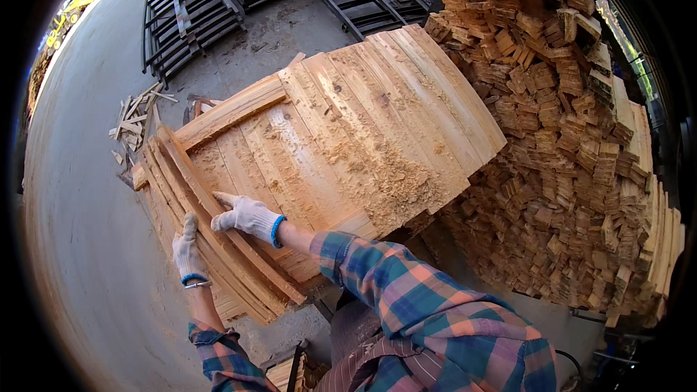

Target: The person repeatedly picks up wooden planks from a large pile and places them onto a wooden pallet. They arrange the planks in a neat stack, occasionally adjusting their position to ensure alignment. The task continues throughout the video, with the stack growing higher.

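Both hands wear white knit gloves with blue cuffs. My left hand (189, 251) is closed at the outer side of several long wooden boards (218, 250), its thumb laid over them and its other fingers mostly hidden. Across from it, my right hand (248, 219) grips the raised wooden board (190, 168) on the inner side, index finger stretched along the wood. These boards lie side by side at the left end of a broad stack of planks (341, 112). A thick wooden beam (232, 111) lies across the planks near their far left edge.
Sawdust (406, 185) is heaped on the planks. A tall pile of cut wood pieces (544, 145) rises at the right. Black metal racks (192, 22) stand on the concrete floor (87, 196) at the back. Thin wood scraps (134, 120) lie at the left.
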